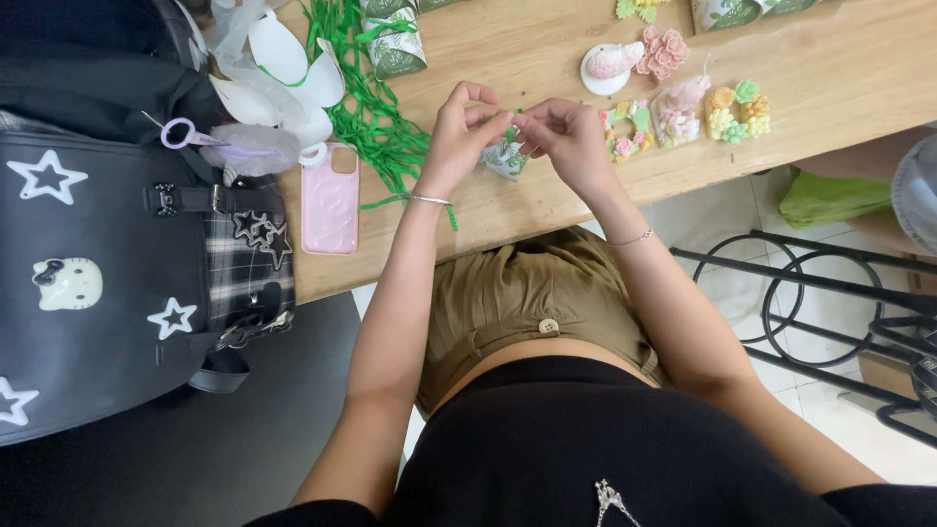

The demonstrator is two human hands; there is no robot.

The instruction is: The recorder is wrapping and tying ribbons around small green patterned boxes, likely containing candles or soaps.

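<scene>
While both hands meet above the near edge of the wooden counter (pixel 547 59), the left hand (pixel 464 127) has its fingers curled, thumb and forefinger pinched on a thin bit of green ribbon at its tip. The right hand (pixel 561 132) faces it, fingertips pinched on the same ribbon, so the 2 hands nearly touch. Just below them a small green-and-white patterned packet (pixel 505 159) sits on the counter, partly hidden by the fingers; whether the ribbon is tied to it, I cannot tell.

Left of the hands lies a loose heap of green ribbon strands (pixel 376 107), and beyond it a pink phone case (pixel 330 200) lies flat near the counter edge. A pair of scissors with lilac handles (pixel 183 134) rests by white paper cutouts (pixel 278 73). A black bag with white stars (pixel 98 273) fills the left side. Right of the hands, small pastel flower-shaped pieces (pixel 737 109) sit in clusters, with a pink one on a white round dish (pixel 597 81).
</scene>
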